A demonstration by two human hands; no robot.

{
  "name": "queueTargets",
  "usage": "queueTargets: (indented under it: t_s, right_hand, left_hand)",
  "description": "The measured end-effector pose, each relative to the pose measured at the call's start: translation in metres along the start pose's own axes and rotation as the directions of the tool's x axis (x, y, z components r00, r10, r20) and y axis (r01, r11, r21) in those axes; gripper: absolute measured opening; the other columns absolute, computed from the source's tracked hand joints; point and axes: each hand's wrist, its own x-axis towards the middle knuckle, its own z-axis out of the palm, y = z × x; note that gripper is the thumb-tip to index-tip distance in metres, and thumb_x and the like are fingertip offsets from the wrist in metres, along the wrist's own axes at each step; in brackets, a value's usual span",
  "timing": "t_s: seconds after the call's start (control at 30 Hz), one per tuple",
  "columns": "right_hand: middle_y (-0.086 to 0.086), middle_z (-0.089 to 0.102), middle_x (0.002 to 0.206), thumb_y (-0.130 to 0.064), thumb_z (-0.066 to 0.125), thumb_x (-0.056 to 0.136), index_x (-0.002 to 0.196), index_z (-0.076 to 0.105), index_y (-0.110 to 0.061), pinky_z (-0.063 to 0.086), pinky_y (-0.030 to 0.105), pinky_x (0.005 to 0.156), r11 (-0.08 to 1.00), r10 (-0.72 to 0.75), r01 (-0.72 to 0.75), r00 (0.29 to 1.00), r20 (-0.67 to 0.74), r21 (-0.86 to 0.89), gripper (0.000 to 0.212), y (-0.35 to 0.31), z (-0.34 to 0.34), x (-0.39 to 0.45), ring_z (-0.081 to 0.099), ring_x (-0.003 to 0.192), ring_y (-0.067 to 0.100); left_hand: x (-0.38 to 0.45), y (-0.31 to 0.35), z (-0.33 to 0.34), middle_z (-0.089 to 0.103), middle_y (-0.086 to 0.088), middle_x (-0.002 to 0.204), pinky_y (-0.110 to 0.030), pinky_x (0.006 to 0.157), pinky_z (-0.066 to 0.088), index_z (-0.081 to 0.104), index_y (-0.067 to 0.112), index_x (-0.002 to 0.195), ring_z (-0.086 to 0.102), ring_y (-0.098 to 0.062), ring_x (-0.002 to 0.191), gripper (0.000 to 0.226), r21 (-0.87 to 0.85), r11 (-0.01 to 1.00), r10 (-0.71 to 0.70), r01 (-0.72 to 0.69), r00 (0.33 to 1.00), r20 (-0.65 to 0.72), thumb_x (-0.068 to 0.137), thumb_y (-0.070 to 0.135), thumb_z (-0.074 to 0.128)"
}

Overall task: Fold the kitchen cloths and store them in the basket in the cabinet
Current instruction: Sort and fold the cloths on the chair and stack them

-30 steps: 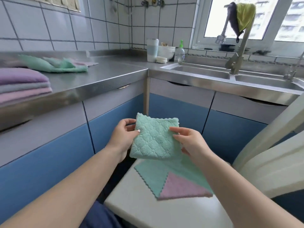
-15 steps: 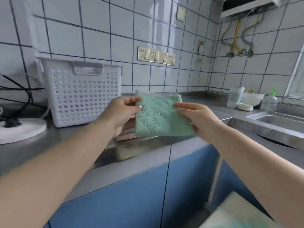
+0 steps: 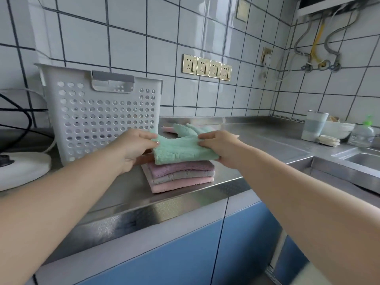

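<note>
The left hand (image 3: 134,148) pinches the left edge of a folded green cloth (image 3: 181,150), thumb on top and fingers curled underneath, while the right hand (image 3: 221,148) grips the cloth's right edge in the same way. Between the two hands the green cloth lies flat on top of a stack of folded cloths (image 3: 181,176): a purple one, then a grey one, then a pink one at the bottom. The stack sits near the front edge of the steel desk (image 3: 267,145). Just left of the stack, and close behind the left hand, stands a white perforated basket (image 3: 98,114) with a grey handle slot, upright on the desk against the tiled wall. Behind the stack, further unfolded cloths (image 3: 185,128) in green and pink lie loosely on the desk. A row of wall sockets (image 3: 207,67) sits on the tiles above. To the far right are a tumbler (image 3: 314,125), a white bowl (image 3: 339,129) and a soap bottle (image 3: 364,132) beside the sink (image 3: 362,161). Blue cabinet doors (image 3: 185,254) run beneath the desk.
</note>
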Motion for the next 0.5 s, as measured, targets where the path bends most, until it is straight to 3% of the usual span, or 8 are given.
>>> queueTargets:
  t_s: [0.07, 0.17, 0.27, 0.33, 0.4, 0.43, 0.47, 0.5]
  right_hand:
    - [0.009, 0.064, 0.115, -0.013, 0.067, 0.085, 0.098, 0.067, -0.022, 0.052, 0.037, 0.091, 1.000, 0.013, -0.013, 1.000, 0.010, -0.010, 0.015, 0.005, 0.002, 0.005, 0.060, 0.088, 0.018]
    - [0.010, 0.065, 0.113, -0.012, 0.067, 0.085, 0.094, 0.067, -0.019, 0.053, 0.036, 0.090, 1.000, 0.003, -0.002, 1.000, 0.026, -0.023, 0.011, 0.006, 0.004, 0.009, 0.060, 0.087, 0.018]
    - [0.010, 0.065, 0.114, -0.014, 0.068, 0.085, 0.088, 0.067, -0.021, 0.052, 0.038, 0.092, 0.999, -0.018, 0.019, 0.999, 0.040, -0.041, 0.008, 0.008, 0.004, 0.013, 0.062, 0.090, 0.019]
    - [0.008, 0.066, 0.114, -0.024, 0.068, 0.085, 0.090, 0.069, -0.023, 0.052, 0.041, 0.094, 0.989, -0.033, 0.038, 0.999, 0.040, -0.141, 0.006, 0.007, 0.004, 0.011, 0.064, 0.099, 0.022]
    - [0.011, 0.065, 0.113, -0.041, 0.062, 0.086, 0.103, 0.070, -0.022, 0.049, 0.040, 0.096, 0.928, -0.068, 0.070, 0.998, 0.017, -0.365, 0.027, 0.002, 0.001, 0.007, 0.061, 0.103, 0.025]
    - [0.013, 0.053, 0.123, -0.047, 0.056, 0.088, 0.109, 0.068, -0.018, 0.049, 0.038, 0.093, 0.887, -0.094, 0.083, 0.996, -0.001, -0.454, 0.037, -0.003, 0.001, 0.005, 0.061, 0.100, 0.025]
    - [0.008, 0.067, 0.099, -0.049, 0.051, 0.090, 0.108, 0.068, -0.014, 0.049, 0.033, 0.082, 0.855, -0.117, 0.098, 0.993, -0.005, -0.510, 0.043, -0.009, 0.001, 0.003, 0.062, 0.089, 0.025]
    - [-0.003, 0.050, 0.075, -0.049, 0.046, 0.093, 0.096, 0.068, -0.014, 0.043, 0.027, 0.065, 0.829, -0.140, 0.120, 0.990, 0.005, -0.546, 0.042, -0.016, 0.003, 0.003, 0.057, 0.073, 0.021]
  left_hand:
    - [0.004, -0.005, -0.004, 0.058, -0.004, 0.116, -0.021, 0.076, 0.051, 0.060, 0.005, 0.119, 0.056, -0.018, 0.102, 0.033, 0.053, 0.998, 0.024, -0.024, 1.000, -0.012, 0.087, -0.002, 0.060]
    - [0.004, -0.004, -0.007, 0.058, 0.003, 0.092, -0.008, 0.050, 0.048, 0.061, 0.005, 0.117, 0.055, -0.008, 0.081, 0.031, 0.058, 0.998, 0.028, -0.027, 1.000, -0.002, 0.088, -0.001, 0.059]
    - [0.004, -0.003, -0.006, 0.060, -0.003, 0.093, -0.010, 0.044, 0.048, 0.061, 0.006, 0.114, 0.055, -0.008, 0.076, 0.026, 0.045, 0.999, -0.003, 0.002, 1.000, 0.018, 0.089, 0.000, 0.059]
    - [0.005, -0.006, -0.009, 0.060, -0.008, 0.112, -0.019, 0.062, 0.053, 0.059, 0.009, 0.117, 0.058, -0.015, 0.088, 0.029, 0.179, 0.984, 0.021, -0.019, 1.000, -0.013, 0.089, 0.011, 0.062]
    - [0.005, -0.005, -0.011, 0.052, -0.007, 0.129, -0.026, 0.090, 0.043, 0.054, 0.015, 0.125, 0.053, -0.020, 0.112, 0.040, 0.480, 0.872, 0.148, -0.101, 0.987, -0.061, 0.088, 0.027, 0.064]
    - [0.004, -0.002, -0.010, 0.048, -0.007, 0.135, -0.029, 0.094, 0.038, 0.052, 0.017, 0.128, 0.049, -0.021, 0.119, 0.043, 0.573, 0.807, 0.217, -0.140, 0.974, -0.069, 0.088, 0.032, 0.061]
    - [0.003, 0.003, -0.006, 0.047, -0.006, 0.136, -0.029, 0.095, 0.036, 0.050, 0.017, 0.130, 0.049, -0.021, 0.119, 0.043, 0.612, 0.772, 0.255, -0.169, 0.965, -0.055, 0.090, 0.033, 0.057]
    - [0.001, 0.011, 0.000, 0.050, -0.006, 0.132, -0.028, 0.091, 0.038, 0.051, 0.018, 0.129, 0.051, -0.021, 0.113, 0.038, 0.633, 0.746, 0.279, -0.206, 0.960, -0.016, 0.093, 0.030, 0.052]
